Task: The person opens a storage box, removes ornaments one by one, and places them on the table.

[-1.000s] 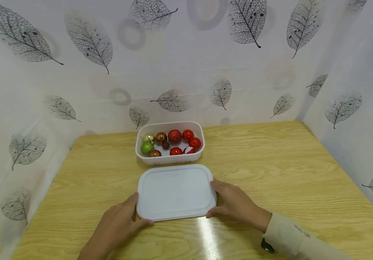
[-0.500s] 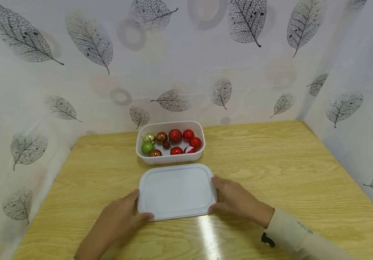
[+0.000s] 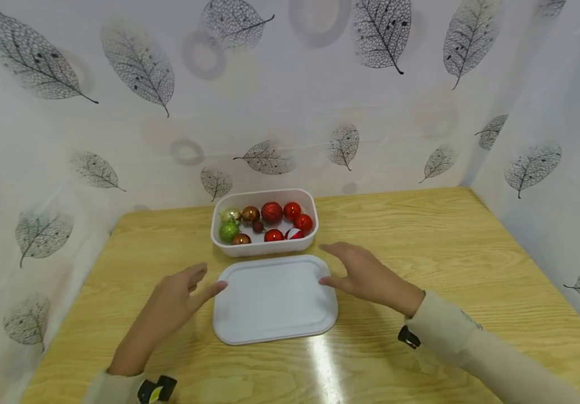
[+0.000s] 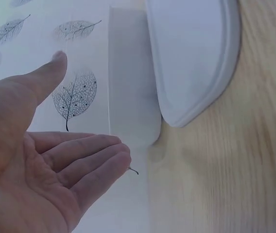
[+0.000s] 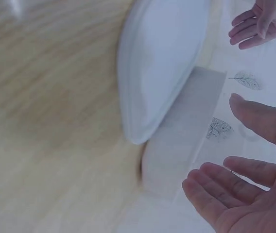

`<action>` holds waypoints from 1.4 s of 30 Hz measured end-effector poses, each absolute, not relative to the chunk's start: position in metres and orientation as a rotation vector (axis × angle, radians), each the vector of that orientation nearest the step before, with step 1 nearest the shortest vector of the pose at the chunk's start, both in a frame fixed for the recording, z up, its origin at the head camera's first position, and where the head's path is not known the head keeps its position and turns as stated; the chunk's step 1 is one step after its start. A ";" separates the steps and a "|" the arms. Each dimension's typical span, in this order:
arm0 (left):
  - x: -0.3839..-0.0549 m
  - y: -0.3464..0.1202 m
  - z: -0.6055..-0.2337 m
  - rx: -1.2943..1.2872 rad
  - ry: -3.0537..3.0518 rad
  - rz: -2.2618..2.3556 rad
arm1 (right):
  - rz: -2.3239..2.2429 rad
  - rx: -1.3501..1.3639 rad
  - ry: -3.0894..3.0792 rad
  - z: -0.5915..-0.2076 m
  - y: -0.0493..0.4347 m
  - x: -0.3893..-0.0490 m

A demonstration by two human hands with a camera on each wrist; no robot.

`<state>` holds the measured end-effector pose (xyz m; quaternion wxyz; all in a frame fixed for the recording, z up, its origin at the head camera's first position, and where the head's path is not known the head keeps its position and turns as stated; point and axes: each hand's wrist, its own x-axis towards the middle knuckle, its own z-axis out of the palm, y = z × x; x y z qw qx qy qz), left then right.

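A white rectangular lid (image 3: 275,300) with rounded corners lies flat on the wooden table, in front of a white plastic box (image 3: 264,249). Inside the box are several Christmas baubles (image 3: 272,212) in red, brown and green, one of them red and white. My left hand (image 3: 173,303) hovers at the lid's left side, thumb apart from the fingers and nothing held. Over the lid's right edge, my right hand (image 3: 365,275) is likewise spread and holds nothing. Both wrist views show the palms bare, with the lid (image 4: 196,53) and the box's side wall (image 5: 184,131) beyond the fingers.
The wooden table (image 3: 421,241) extends to both sides of the lid and box. Behind it and along both sides hangs a white curtain (image 3: 290,112) printed with dark leaves. Each wrist carries a small black device (image 3: 157,389) at the sleeve.
Both hands have let go of the lid's sides and risen forward, away from its edges. The lid stays in front of the box, and the baubles have not moved.
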<state>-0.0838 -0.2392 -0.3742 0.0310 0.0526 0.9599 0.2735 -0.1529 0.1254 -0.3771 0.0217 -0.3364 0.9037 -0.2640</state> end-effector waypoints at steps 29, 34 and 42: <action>-0.156 -0.249 -0.395 -0.387 2.466 1.737 | -1.090 -1.007 2.579 -0.352 0.068 -0.221; -0.162 -0.249 -0.400 -0.435 2.399 1.811 | -1.096 -0.982 2.542 -0.355 0.060 -0.234; -0.171 -0.248 -0.401 -0.400 2.365 1.825 | -1.149 -0.912 2.445 -0.362 0.050 -0.248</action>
